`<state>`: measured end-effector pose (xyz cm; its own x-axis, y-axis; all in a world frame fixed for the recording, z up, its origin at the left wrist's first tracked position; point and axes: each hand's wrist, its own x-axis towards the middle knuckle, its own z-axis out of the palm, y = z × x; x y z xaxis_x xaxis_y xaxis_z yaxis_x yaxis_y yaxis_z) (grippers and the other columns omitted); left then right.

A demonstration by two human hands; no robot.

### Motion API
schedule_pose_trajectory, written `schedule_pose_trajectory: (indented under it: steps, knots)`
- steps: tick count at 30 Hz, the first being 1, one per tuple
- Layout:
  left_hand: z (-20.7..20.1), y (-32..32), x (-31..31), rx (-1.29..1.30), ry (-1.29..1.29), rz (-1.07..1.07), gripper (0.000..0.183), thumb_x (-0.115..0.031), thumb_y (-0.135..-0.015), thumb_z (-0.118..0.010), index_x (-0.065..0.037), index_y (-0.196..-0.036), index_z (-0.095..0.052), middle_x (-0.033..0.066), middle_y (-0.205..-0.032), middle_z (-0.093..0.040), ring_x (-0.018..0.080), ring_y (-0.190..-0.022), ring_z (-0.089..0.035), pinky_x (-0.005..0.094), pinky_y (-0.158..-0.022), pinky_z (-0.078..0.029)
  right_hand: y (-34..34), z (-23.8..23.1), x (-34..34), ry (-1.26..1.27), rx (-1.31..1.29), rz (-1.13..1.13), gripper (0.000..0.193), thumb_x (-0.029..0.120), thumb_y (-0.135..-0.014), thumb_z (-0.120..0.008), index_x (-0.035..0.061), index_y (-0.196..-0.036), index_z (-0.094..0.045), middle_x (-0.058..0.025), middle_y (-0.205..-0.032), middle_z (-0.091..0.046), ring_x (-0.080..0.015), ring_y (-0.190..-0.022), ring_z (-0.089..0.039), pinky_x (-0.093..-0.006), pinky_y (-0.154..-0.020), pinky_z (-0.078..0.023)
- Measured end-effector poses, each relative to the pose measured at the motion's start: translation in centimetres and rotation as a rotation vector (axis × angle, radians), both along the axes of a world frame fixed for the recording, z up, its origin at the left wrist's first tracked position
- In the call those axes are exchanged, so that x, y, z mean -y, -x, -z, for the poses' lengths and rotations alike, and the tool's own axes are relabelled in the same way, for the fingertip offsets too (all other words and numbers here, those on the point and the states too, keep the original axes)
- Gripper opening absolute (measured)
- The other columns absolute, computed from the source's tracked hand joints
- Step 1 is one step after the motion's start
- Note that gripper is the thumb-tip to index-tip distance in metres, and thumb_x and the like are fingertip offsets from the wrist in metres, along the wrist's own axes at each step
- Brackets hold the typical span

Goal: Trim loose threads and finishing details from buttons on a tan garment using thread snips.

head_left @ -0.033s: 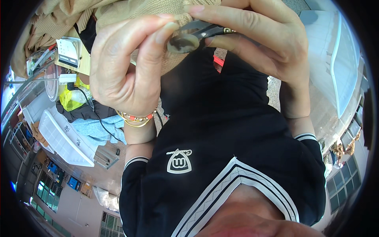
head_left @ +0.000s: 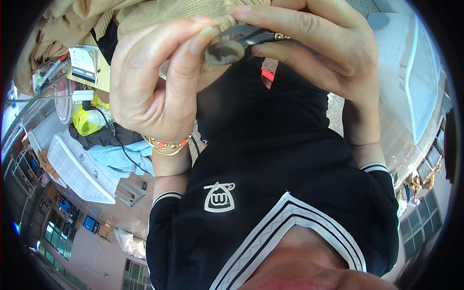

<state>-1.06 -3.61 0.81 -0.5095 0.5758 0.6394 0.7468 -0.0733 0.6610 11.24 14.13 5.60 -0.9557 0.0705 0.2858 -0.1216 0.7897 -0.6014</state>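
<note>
Between my hands, at the top, is a mottled brown and cream button (head_left: 224,52) at the edge of a beige knit garment (head_left: 164,18). My left hand (head_left: 154,77) pinches the knit edge between thumb and fingers, right beside the button. My right hand (head_left: 321,46) is closed around small dark scissors (head_left: 263,37) with a brass-coloured pivot. Their blades point left, close above the button and against the knit. The right index fingertip also touches the knit edge. Whether the blades touch a thread is too small to make out.
More beige knitwear (head_left: 72,21) is heaped at the upper left. Below it are a white card or booklet (head_left: 84,63), a white plug adapter (head_left: 83,96) with black cable, a yellow bag (head_left: 84,123), blue cloth (head_left: 116,157) and a white plastic crate (head_left: 79,169). A translucent bin (head_left: 401,72) stands right.
</note>
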Motion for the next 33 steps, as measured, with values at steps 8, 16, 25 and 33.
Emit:
schedule_pose_trajectory:
  steps: [8, 16, 25, 33]
  knots:
    - [-0.1, -0.2, 0.4, 0.038, 0.004, 0.03, 0.008, 0.003, -0.086, -0.069, 0.005, -0.094, -0.067, 0.013, -0.089, -0.07, 0.0126, -0.075, -0.062, 0.0206, -0.067, -0.051, -0.1, 0.2, -0.2, 0.091, 0.008, 0.003, 0.043, 0.012, -0.07, -0.082, 0.0056, -0.112, -0.073, -0.0037, -0.081, -0.059, -0.0163, -0.069, -0.057, -0.0275, -0.058, -0.046]
    - [-0.2, -0.3, 0.4, 0.062, 0.025, 0.015, 0.008, 0.003, -0.087, -0.068, 0.006, -0.094, -0.067, 0.0133, -0.089, -0.069, 0.0125, -0.074, -0.062, 0.0202, -0.066, -0.05, -0.2, 0.3, -0.4, 0.161, 0.035, 0.001, 0.044, 0.012, -0.071, -0.082, 0.0055, -0.114, -0.072, -0.0047, -0.08, -0.059, -0.0172, -0.069, -0.057, -0.0279, -0.058, -0.045]
    - [0.0, -0.7, 0.1, 0.202, -0.03, -0.031, 0.012, 0.001, -0.081, -0.075, 0.001, -0.093, -0.072, 0.008, -0.085, -0.072, 0.0135, -0.072, -0.063, 0.0218, -0.064, -0.048, -0.3, 0.0, -0.1, 0.077, 0.024, 0.017, 0.045, 0.01, -0.071, -0.082, 0.0047, -0.114, -0.072, -0.0058, -0.081, -0.06, -0.0166, -0.069, -0.057, -0.0273, -0.059, -0.044]
    - [-0.1, 0.1, 0.7, 0.061, 0.026, 0.072, 0.01, 0.005, -0.089, -0.065, 0.007, -0.099, -0.067, 0.0137, -0.092, -0.069, 0.0138, -0.076, -0.065, 0.0217, -0.071, -0.054, 0.4, 1.7, -1.1, 0.101, -0.1, -0.065, 0.044, 0.011, -0.073, -0.081, 0.005, -0.115, -0.072, -0.0049, -0.08, -0.059, -0.0153, -0.066, -0.052, -0.027, -0.058, -0.039]
